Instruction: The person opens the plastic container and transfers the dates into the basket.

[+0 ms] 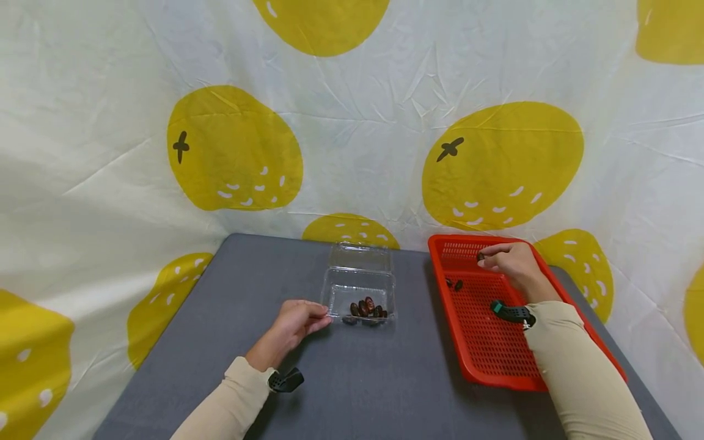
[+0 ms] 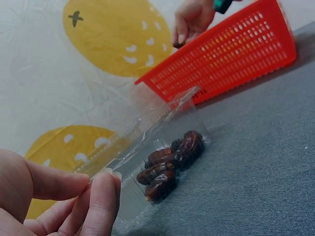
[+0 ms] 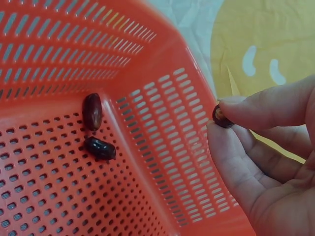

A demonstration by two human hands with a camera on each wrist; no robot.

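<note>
The left hand (image 1: 294, 321) has thumb and fingertips brought together on the near-left edge of a clear, hinged plastic container (image 1: 341, 293). The container lies just beyond and to the right of that hand. Its transparent lid, on the side away from the hand, is faint, and its outline is hard to trace. To the right of the left fingertips, a cluster of glossy dark brown, oblong dates (image 1: 370, 304) lies inside against the near wall; they overlap, so an exact count cannot be made.

The right hand (image 1: 514, 263), over the far end of a red, rectangular, perforated plastic basket (image 1: 495, 354), pinches a single dark brown date (image 3: 221, 117) between thumb and fingertip. Most of this date is covered by the digits, leaving one end exposed. Left of the right hand and below it, a reddish-brown date (image 3: 92, 112) and a blackish date (image 3: 100, 148) lie on the basket floor.

The right forearm hides part of the basket behind the hand. Both hands are cut off by the frame in their own wrist views.
</note>
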